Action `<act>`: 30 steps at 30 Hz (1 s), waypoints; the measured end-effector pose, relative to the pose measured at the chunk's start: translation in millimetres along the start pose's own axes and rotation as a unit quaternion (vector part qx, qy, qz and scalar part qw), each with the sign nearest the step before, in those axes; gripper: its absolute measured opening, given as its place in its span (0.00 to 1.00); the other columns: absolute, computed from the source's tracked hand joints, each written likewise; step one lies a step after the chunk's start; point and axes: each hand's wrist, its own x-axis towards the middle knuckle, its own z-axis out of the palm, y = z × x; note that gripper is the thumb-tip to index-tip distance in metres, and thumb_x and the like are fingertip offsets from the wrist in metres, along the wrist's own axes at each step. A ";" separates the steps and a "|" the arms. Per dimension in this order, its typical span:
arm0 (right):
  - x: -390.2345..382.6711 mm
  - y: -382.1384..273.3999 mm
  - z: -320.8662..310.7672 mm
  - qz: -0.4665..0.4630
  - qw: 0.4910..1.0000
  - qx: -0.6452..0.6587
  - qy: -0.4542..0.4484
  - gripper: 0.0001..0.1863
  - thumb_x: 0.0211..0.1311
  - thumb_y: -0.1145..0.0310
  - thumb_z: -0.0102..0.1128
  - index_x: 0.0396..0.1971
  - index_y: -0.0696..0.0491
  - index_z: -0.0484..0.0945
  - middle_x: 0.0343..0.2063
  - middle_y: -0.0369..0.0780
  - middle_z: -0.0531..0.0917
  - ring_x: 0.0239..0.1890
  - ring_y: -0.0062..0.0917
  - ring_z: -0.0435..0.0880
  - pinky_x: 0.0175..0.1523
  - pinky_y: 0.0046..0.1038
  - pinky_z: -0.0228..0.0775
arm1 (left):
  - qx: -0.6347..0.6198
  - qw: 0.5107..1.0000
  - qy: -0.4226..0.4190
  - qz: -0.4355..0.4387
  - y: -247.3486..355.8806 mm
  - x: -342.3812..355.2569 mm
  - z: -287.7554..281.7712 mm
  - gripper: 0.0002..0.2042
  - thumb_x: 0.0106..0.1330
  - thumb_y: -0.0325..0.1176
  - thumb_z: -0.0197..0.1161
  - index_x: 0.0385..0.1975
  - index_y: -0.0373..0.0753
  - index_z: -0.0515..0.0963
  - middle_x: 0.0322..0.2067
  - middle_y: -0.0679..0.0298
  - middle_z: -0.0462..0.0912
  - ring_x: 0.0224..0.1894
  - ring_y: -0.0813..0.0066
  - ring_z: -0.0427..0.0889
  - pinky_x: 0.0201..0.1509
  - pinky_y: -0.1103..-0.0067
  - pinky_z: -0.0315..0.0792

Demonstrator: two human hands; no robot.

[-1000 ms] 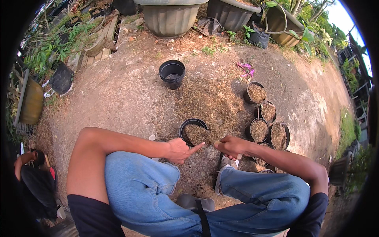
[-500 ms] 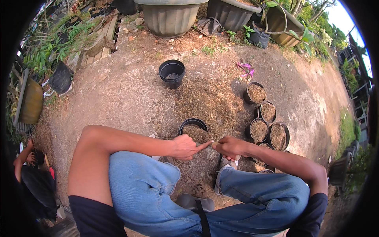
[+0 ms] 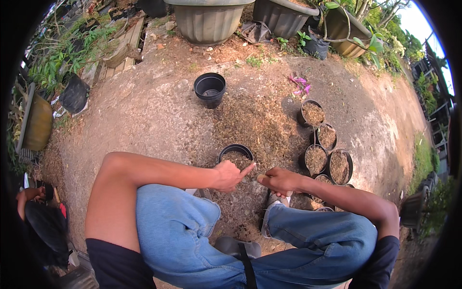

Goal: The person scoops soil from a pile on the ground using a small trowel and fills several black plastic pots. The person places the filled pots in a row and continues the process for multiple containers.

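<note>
My left hand [image 3: 230,175] is over the near edge of a black plant pot [image 3: 236,152] part-filled with brown, chaff-like material. Its index finger points out to the right, the other fingers are curled, and nothing shows in it. Just to the right, my right hand [image 3: 280,180] is closed, thumb toward the left hand, with a small gap between the two. Whatever it may hold is hidden by the fingers. A loose heap of the same brown material [image 3: 260,120] lies on the ground beyond the hands.
A black pot [image 3: 210,90] without fill stands farther off. Several filled black pots [image 3: 315,159] cluster to the right, near purple petals [image 3: 300,85]. Large planters [image 3: 207,21] line the back. At the far left, another person [image 3: 41,226] sits low.
My left hand has drawn slightly back from my right hand, its index finger now angled up more. The fingertips that met are apart. My right hand has hardly moved.
</note>
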 end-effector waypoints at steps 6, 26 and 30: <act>-0.3 2.0 -0.9 -0.006 1.000 0.003 -0.004 0.28 0.77 0.45 0.49 0.39 0.61 0.76 0.20 0.34 0.73 0.18 0.17 0.74 0.21 0.26 0.68 | -0.040 0.998 0.005 -0.051 -10.4 -7.7 2.0 0.51 0.66 0.45 0.62 0.76 0.26 0.33 0.26 0.53 0.86 0.26 0.61 0.86 0.28 0.69 0.78; -0.7 4.9 -13.0 0.017 0.999 0.031 -0.020 0.31 0.77 0.43 0.48 0.38 0.63 0.76 0.22 0.35 0.73 0.20 0.17 0.73 0.21 0.25 0.67 | -0.053 0.998 0.016 0.041 -3.9 -27.3 19.5 0.53 0.66 0.45 0.62 0.76 0.27 0.28 0.22 0.53 0.85 0.22 0.58 0.85 0.26 0.66 0.77; -3.4 1.8 -14.6 0.014 0.999 0.035 -0.024 0.31 0.77 0.44 0.48 0.38 0.64 0.76 0.23 0.36 0.73 0.20 0.18 0.73 0.21 0.25 0.67 | -0.090 0.993 -0.052 -0.049 -4.7 -26.8 25.1 0.52 0.66 0.43 0.61 0.77 0.31 0.28 0.25 0.50 0.86 0.26 0.54 0.86 0.30 0.64 0.78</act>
